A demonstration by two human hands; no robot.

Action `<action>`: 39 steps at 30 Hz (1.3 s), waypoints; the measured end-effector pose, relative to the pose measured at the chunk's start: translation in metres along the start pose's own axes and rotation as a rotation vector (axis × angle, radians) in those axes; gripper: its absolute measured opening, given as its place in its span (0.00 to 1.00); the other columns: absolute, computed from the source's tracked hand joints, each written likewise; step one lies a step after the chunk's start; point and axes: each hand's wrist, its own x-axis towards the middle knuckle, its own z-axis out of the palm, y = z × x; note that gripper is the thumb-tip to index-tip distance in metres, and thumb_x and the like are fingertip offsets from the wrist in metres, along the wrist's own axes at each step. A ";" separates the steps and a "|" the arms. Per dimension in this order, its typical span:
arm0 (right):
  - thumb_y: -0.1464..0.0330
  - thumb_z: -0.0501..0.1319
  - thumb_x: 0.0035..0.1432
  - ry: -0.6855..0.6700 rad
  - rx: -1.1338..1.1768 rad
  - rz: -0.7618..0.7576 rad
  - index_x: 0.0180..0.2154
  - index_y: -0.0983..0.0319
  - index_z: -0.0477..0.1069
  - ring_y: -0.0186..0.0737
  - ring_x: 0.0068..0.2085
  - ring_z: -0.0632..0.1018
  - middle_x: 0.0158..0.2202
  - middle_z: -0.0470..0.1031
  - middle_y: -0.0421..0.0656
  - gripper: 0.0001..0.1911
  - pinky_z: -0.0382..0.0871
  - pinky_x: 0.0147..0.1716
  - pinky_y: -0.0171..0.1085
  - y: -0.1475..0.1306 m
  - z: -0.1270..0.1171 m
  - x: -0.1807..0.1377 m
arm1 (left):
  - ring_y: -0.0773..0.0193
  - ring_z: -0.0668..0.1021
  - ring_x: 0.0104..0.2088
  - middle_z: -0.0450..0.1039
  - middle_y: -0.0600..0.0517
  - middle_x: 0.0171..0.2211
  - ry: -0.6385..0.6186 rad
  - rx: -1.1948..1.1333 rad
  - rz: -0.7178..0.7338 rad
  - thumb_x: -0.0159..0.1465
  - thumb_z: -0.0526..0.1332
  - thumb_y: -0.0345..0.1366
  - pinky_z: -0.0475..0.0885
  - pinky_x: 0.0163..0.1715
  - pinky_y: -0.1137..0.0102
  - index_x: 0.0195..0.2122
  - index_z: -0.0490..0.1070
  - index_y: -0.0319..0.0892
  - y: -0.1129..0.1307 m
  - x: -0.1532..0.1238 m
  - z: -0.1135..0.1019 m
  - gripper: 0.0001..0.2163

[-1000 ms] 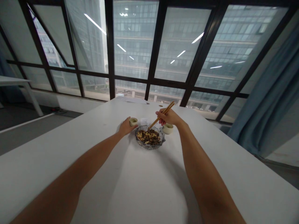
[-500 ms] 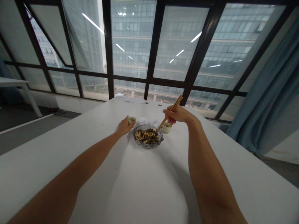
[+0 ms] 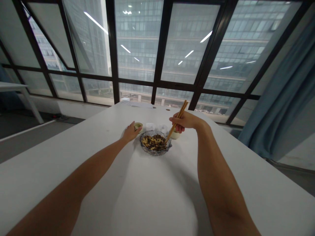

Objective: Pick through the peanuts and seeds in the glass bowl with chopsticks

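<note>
A glass bowl [image 3: 144, 148] of mixed nuts and seeds sits far out on the white table [image 3: 157, 196]. My right hand [image 3: 185, 121] is closed on a pair of wooden chopsticks [image 3: 176, 122], whose tips dip into the right side of the bowl. My left hand [image 3: 130, 132] rests on the table left of the bowl, its fingers curled against a small pale cup [image 3: 137, 125]. A second small cup [image 3: 175, 134] stands under my right hand. Two small clear containers [image 3: 156, 127] stand just behind the bowl.
Papers [image 3: 136, 104] lie at the table's far edge before a wall of black-framed windows. A blue curtain [image 3: 285, 108] hangs at the right. Another white table [image 3: 14, 88] stands at the far left. Grey floor lies to the left.
My right hand drew to the right and lifted, then tilted the chopsticks steeper, with their tips now at the bowl's right side. My left hand stayed by the cup.
</note>
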 end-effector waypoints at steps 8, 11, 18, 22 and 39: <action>0.63 0.63 0.67 0.226 0.000 -0.125 0.26 0.63 0.69 0.33 0.15 0.75 0.17 0.75 0.42 0.17 0.69 0.13 0.29 -0.012 0.000 -0.006 | 0.44 0.68 0.64 0.69 0.39 0.63 0.016 0.081 0.179 0.63 0.62 0.52 0.60 0.64 0.50 0.64 0.64 0.43 0.029 0.011 -0.012 0.31; 0.63 0.63 0.67 0.241 0.003 -0.126 0.26 0.63 0.69 0.32 0.15 0.75 0.17 0.75 0.41 0.17 0.68 0.13 0.28 -0.012 -0.001 -0.008 | 0.44 0.69 0.63 0.71 0.40 0.61 -0.108 0.119 0.226 0.60 0.66 0.50 0.56 0.65 0.48 0.64 0.65 0.45 0.041 0.023 -0.007 0.32; 0.62 0.63 0.67 0.254 0.011 -0.119 0.25 0.63 0.68 0.31 0.15 0.74 0.17 0.75 0.41 0.18 0.68 0.13 0.27 -0.013 -0.001 -0.010 | 0.44 0.72 0.62 0.76 0.44 0.57 -0.434 0.261 0.274 0.58 0.68 0.48 0.49 0.65 0.39 0.63 0.62 0.50 0.065 0.052 -0.005 0.32; 0.63 0.62 0.68 0.298 0.044 -0.151 0.25 0.63 0.67 0.32 0.15 0.74 0.16 0.74 0.41 0.18 0.67 0.13 0.27 -0.006 -0.004 -0.007 | 0.47 0.72 0.61 0.73 0.44 0.60 -0.424 0.305 0.524 0.56 0.69 0.46 0.50 0.66 0.47 0.66 0.60 0.47 0.074 0.052 -0.019 0.37; 0.63 0.60 0.69 0.395 0.000 -0.139 0.27 0.63 0.68 0.32 0.16 0.75 0.17 0.74 0.41 0.17 0.68 0.13 0.28 0.011 -0.013 -0.003 | 0.45 0.69 0.65 0.66 0.37 0.66 -0.523 0.366 0.169 0.62 0.62 0.56 0.59 0.63 0.53 0.67 0.53 0.43 0.119 0.050 0.002 0.38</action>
